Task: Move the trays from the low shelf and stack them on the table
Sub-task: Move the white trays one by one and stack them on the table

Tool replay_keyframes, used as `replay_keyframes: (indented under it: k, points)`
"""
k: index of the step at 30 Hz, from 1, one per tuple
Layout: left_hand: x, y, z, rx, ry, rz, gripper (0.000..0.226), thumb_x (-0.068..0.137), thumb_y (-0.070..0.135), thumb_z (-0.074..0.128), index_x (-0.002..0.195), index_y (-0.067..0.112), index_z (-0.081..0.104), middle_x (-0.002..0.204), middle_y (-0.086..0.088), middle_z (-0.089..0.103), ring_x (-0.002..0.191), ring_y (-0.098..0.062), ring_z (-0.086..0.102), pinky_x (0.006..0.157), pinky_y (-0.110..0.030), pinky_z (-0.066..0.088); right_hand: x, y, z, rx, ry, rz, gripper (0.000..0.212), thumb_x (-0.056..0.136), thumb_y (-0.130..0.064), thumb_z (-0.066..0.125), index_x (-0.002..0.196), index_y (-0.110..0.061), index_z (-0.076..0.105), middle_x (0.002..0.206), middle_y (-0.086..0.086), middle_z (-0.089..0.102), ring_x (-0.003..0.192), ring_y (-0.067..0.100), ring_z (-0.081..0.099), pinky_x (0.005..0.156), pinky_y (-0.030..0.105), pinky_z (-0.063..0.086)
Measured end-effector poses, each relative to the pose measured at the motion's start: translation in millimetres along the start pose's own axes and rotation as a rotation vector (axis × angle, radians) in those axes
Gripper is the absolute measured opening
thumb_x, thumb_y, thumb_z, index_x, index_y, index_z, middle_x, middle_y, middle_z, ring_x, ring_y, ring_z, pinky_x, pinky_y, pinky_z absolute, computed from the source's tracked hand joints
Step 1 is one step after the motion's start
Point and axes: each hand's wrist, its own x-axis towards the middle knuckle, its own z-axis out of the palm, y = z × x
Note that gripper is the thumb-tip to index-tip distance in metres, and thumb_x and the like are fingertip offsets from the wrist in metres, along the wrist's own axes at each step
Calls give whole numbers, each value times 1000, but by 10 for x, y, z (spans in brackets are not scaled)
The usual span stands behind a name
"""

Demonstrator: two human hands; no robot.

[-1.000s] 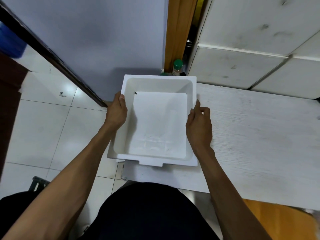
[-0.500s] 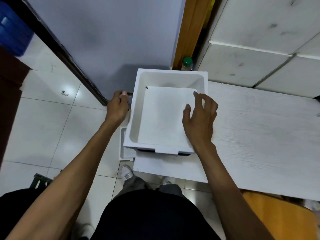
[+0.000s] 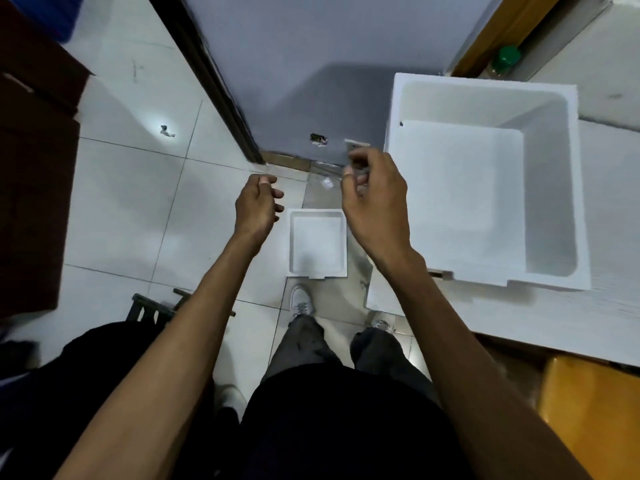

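Both hands are hanging empty, left hand [image 3: 258,206] and right hand [image 3: 375,202] with fingers loosely curled, gripping nothing. The small white rectangular foam tray [image 3: 317,243] is lying below and between them, long axis running away from the person, notch nearest. Right of the fingers, the large white foam tray [image 3: 485,185] is sitting on the white desk [image 3: 606,313].

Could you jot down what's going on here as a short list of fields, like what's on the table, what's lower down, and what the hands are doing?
On the table: one large white tray, upright, near the table's left edge
Lower down: a second white tray, between the two hands in the picture
Left hand: empty, fingers loosely curled
Right hand: empty, clear of both trays
Behind the table: a bottle with a green cap
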Motion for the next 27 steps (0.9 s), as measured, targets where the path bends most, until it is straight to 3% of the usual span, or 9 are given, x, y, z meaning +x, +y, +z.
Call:
replay_keyframes:
  k: [2,5,9,15,24,27]
  points:
    - [100,-149,-45,6,-8,-18,31,106,27,28,119,17,55,101,-4,64,81,-18,63,75,-34,53,11,24,246,-13,-4,18,20,95,-18,55,113,-10,60,109,2,62,91,9,59,81,20,51]
    - [304,-364,-67,-6,-11,-54,29,104,26,29,114,20,55,95,1,64,78,-17,62,73,-33,53,35,131,599,-31,3,39,22,95,-19,56,112,-7,62,106,5,65,92,10,57,78,16,44]
    - [558,-696,-9,-19,-2,-89,28,103,25,30,112,20,56,94,0,64,75,-16,61,69,-31,51,64,405,1041,-24,7,125,20,93,-14,55,109,-7,63,104,5,65,92,13,60,78,17,46]
    - [927,-1350,152,-45,10,-141,26,102,27,34,110,20,57,90,3,65,73,-16,61,66,-29,50,5,1102,1670,-27,8,263,19,92,-16,53,110,-12,60,104,1,62,91,16,62,79,38,54]
    - [1511,-2606,541,-65,9,-206,24,102,27,37,110,19,59,93,0,65,72,-16,62,68,-31,49,-230,2265,2546,-43,51,475,21,95,-19,55,116,-21,58,107,-4,63,91,10,62,78,36,57]
    - [1721,-3037,699,-54,3,-214,25,103,27,38,111,18,59,94,-1,66,73,-16,63,67,-31,48,-308,2689,2864,-83,42,545,19,96,-21,54,114,-26,56,108,-9,60,94,7,60,79,30,56]
